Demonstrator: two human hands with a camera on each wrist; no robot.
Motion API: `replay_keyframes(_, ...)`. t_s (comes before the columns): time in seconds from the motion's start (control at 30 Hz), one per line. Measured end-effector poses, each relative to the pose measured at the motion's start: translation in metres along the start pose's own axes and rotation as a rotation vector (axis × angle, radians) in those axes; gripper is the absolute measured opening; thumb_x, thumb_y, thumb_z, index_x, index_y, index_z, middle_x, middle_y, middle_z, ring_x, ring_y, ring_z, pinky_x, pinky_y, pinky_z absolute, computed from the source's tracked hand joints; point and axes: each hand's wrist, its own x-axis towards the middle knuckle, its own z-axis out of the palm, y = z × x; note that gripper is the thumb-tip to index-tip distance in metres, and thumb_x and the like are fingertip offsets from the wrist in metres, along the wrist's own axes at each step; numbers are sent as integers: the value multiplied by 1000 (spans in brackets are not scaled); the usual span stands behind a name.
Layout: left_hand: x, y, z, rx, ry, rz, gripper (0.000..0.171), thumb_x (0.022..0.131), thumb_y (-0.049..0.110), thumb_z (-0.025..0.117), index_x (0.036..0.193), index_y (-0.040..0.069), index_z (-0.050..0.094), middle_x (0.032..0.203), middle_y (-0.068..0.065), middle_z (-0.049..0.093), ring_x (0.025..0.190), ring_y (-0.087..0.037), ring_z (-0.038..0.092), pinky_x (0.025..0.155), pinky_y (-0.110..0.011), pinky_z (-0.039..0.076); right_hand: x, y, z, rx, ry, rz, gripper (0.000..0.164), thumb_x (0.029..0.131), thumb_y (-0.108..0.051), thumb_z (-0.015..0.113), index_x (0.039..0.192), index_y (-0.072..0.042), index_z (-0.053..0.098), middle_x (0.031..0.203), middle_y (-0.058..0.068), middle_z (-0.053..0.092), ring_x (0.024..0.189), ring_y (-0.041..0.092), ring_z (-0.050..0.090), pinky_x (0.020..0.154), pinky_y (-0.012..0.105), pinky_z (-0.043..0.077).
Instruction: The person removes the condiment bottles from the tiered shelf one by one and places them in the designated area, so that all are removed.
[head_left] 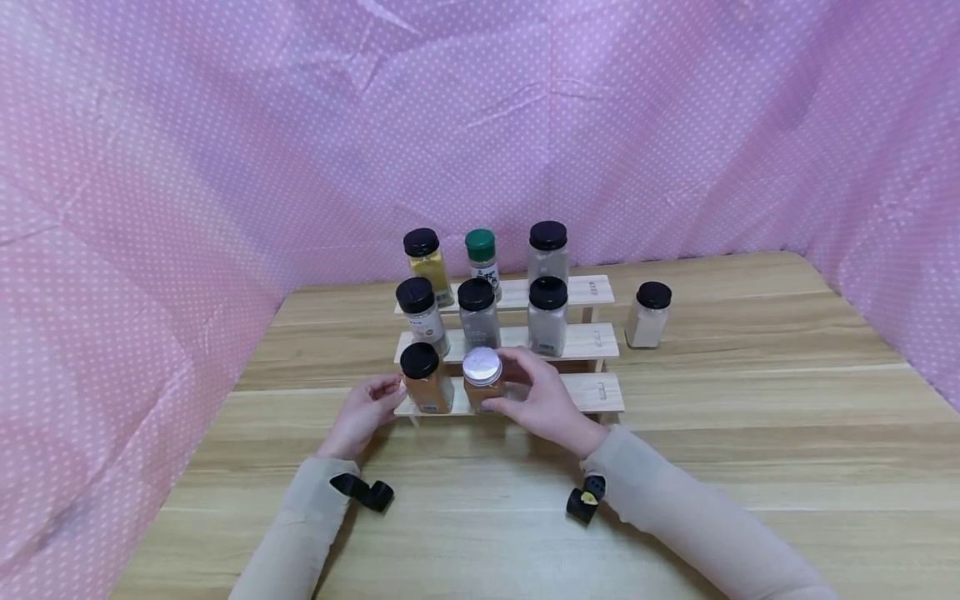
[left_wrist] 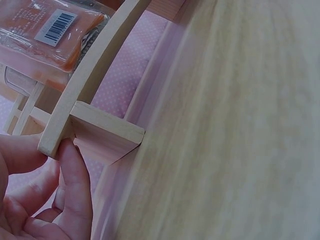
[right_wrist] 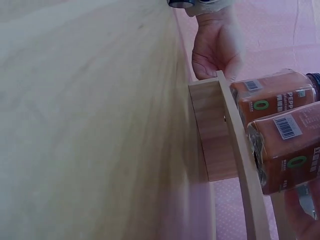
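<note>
Seven jars [head_left: 480, 323] stand on the rack [head_left: 588, 342]; at its front tier [head_left: 596, 393], our right hand [head_left: 546, 402] grips the silver-topped jar [head_left: 482, 382] — our left hand [head_left: 364, 410] pinches that tier's end. We judge shelving nearly done — the pale jar [head_left: 647, 325] on the table [head_left: 757, 417] seems left.

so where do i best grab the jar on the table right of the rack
Grip the jar by its body, below the black cap, probably from the right: it stands upright, its straight sides suit thumb and fingers, and the rack is to its left. The right hand seems the nearer choice, though it now holds the silver-topped jar.
</note>
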Motion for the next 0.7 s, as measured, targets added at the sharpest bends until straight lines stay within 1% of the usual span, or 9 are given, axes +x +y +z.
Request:
replay_keyframes(0.27,1,0,0,-2,-4,2,40,94,8,56,129,-9,47,100,1,55,85,-2,51,67,-18,47,-2,-7,-9,-18,38,-13,60,73,-2,80,125,-6,52,120,10,58,109,23,59,92,31,50)
replay_keyframes(0.37,1,0,-1,-4,-6,3,40,94,8,56,129,-9,47,99,2,55,84,-2,51,67,-18,48,-4,-9,-12,-13,44,-1,59,73,-3,80,125,-7,52,121,9,58,110,22,59,93,31,50)
replay_keyframes(0.57,1,-1,-2,0,-14,11,40,94,8,55,129,-10,47,98,3,55,83,-1,51,67,-18,48,-9,-11,-17,-8,33,9,58,74,-2,79,125,-7,52,121,9,59,110,22,59,94,31,49)
replay_keyframes(0.7,0,-1,-2,-5,-10,3,40,94,8,56,129,-10,47,98,3,55,83,-1,51,67,-18,48,-13,-12,-20,-17,25,26,59,74,-3,79,125,-6,52,122,10,59,111,23,59,94,32,49)
